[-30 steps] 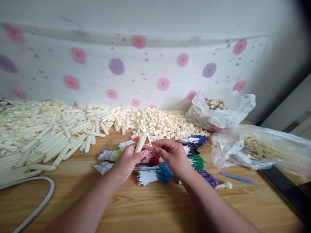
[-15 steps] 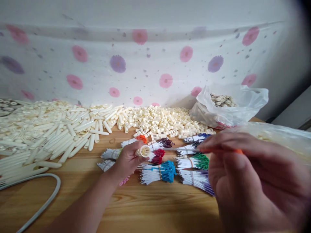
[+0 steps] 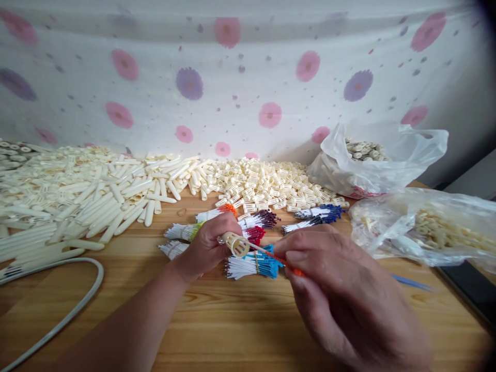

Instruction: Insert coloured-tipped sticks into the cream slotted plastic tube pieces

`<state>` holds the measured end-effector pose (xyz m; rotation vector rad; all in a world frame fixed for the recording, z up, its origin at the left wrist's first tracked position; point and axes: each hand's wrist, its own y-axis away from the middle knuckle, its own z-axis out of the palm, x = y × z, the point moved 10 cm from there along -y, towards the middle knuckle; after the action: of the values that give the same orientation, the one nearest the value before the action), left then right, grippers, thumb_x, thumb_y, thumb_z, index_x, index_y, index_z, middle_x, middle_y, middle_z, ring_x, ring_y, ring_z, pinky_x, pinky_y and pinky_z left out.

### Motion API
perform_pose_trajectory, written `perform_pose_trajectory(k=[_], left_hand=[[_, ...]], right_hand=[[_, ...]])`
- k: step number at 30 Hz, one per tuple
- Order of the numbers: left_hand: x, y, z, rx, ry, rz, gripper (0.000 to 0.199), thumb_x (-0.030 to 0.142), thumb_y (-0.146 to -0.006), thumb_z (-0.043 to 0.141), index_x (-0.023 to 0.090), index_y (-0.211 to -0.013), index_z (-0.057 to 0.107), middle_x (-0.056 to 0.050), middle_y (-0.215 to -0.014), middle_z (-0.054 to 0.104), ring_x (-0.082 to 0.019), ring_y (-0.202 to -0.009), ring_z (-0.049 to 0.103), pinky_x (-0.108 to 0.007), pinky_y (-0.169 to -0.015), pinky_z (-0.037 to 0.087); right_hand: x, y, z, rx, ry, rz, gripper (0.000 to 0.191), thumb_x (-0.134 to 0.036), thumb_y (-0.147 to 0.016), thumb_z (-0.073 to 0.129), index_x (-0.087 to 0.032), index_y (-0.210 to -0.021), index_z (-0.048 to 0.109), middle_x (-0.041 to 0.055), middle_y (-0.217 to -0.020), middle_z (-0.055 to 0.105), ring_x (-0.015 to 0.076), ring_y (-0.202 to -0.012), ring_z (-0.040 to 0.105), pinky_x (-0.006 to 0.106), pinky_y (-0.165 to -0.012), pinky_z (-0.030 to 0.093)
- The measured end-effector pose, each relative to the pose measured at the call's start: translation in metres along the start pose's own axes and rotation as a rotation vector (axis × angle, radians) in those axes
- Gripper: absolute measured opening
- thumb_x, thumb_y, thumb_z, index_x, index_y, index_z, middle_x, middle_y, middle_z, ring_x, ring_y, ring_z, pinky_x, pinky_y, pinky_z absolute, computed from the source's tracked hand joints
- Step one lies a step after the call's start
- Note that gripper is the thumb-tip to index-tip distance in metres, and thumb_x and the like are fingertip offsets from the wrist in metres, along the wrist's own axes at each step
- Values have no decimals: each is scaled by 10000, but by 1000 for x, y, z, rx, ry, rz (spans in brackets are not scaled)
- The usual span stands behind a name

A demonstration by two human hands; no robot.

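Note:
My left hand [image 3: 211, 245] is closed around a cream plastic pen barrel [image 3: 236, 245], whose slotted open end faces me and to the right. Between thumb and fingers of my right hand [image 3: 344, 294] is a thin orange and white pen refill [image 3: 276, 256]. Its white end reaches the slotted mouth of the barrel; how far in it goes I cannot tell. Under and behind the hands lie banded refill bundles, among them a light blue bundle [image 3: 251, 267], a red bundle [image 3: 256, 235] and a dark blue bundle [image 3: 321, 212]. My right hand hides others.
Cream barrels [image 3: 127, 201] are heaped at the left, and short slotted pieces [image 3: 267, 181] at the back middle. A white plastic bag [image 3: 349, 175] and a clear bag [image 3: 445, 222] stand at the right, near a dark flat object [image 3: 468, 289]. A white cable [image 3: 98, 279] curves at the left.
My right hand has moved left with the refill, bringing its white end to the barrel's mouth. The barrel has tilted towards the right. The view has shifted slightly.

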<state>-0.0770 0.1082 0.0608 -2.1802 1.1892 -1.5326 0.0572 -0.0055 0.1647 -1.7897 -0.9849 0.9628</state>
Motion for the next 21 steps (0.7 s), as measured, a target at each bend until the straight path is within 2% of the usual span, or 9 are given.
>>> perform_pose_trajectory(k=[6, 12, 21], left_hand=[[1, 1, -4, 18, 0, 15, 113, 292, -823, 617, 195, -765, 613, -3, -718, 538, -142, -667, 491, -286, -632, 398], [-6, 2, -3, -4, -38, -45, 116, 290, -816, 617, 196, -748, 605, -14, -719, 536, -156, -677, 499, -299, -651, 413], [-4, 2, -1, -23, -33, -3, 66, 259, -804, 638, 199, -784, 620, -5, -732, 517, -151, -676, 485, -289, -644, 394]], right_hand=[[-1, 3, 0, 12, -44, 19, 217, -37, -806, 552, -148, -983, 610, 69, -834, 709, 134, -802, 676, 227, -728, 577], [0, 6, 1, 32, -71, 10, 251, -30, -801, 536, -151, -1006, 612, 69, -845, 707, 152, -811, 679, 255, -713, 583], [6, 8, 5, 30, -44, 47, 260, -51, -805, 552, -182, -1018, 623, 58, -854, 717, 165, -800, 683, 298, -710, 592]])
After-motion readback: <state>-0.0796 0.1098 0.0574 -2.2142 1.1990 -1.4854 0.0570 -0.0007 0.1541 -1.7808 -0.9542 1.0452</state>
